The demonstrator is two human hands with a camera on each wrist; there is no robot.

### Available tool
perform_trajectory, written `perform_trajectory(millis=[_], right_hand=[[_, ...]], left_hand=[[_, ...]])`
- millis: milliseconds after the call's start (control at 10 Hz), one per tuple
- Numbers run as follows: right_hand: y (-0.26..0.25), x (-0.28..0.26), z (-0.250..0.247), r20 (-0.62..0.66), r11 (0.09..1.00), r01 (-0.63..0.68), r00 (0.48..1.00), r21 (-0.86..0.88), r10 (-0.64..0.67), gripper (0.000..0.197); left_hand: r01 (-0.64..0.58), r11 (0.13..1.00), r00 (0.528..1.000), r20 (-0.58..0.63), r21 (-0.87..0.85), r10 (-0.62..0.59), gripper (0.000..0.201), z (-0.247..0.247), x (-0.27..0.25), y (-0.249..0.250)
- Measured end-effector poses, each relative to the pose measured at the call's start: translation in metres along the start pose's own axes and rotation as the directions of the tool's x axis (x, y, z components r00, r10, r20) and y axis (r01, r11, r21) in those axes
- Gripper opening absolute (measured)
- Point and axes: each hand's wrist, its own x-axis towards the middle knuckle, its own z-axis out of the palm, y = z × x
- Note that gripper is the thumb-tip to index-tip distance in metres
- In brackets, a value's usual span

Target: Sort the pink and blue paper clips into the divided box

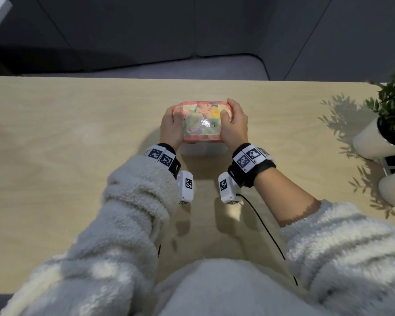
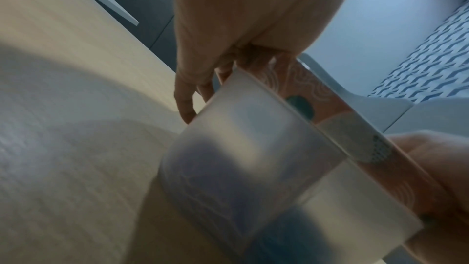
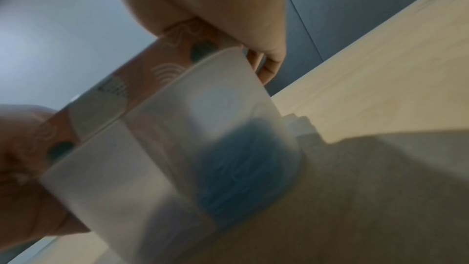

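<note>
While both hands wrapped the ends of the patterned pink lid (image 1: 202, 120), the divided box (image 1: 203, 149) sat in the middle of the wooden table (image 1: 78, 115), its frosted plastic body just showing below the lid's near edge. The left hand (image 1: 172, 124) gripped the lid's left end, thumb on top and fingers curled over the far corner; the right hand (image 1: 234, 123) gripped the right end the same way. Through the cloudy wall (image 3: 203, 148) in the right wrist view, a blue mass, probably the blue paper clips (image 3: 243, 164), filled one side; a darker blur showed through the wall in the left wrist view, but no pink clips could be made out.

The box looked light and stiff, thin plastic with a smooth, glossy lid that could slip under dry fingers. Its loose contents would likely shift and rattle if it were tipped, perhaps crossing the divider if the lid were off. The short ends seemed the surest hold, thumbs over the lid and fingers under its rim, keeping it level. A potted plant (image 1: 388, 115) stood well apart at the table's right edge.
</note>
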Motion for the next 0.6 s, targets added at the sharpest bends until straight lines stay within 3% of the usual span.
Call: perform_trajectory(millis=[200,500,600], right_hand=[[0.001,0.002,-0.001,0.016,0.999,0.024,1.000,-0.030,-0.023,0.037],[-0.006,0.001,-0.006,0.101,0.992,0.032,0.995,-0.121,-0.019,0.040],[-0.009,0.000,-0.021,0.029,0.983,0.104,0.994,-0.154,-0.101,0.045]], left_hand=[[-0.016,0.998,1.000,-0.013,0.061,0.017,0.045,0.000,0.010,-0.011],[0.021,0.999,0.997,0.077,0.031,-0.024,0.039,-0.005,0.002,0.012],[0.074,0.997,0.997,0.021,-0.016,-0.074,0.051,-0.016,0.003,0.010]])
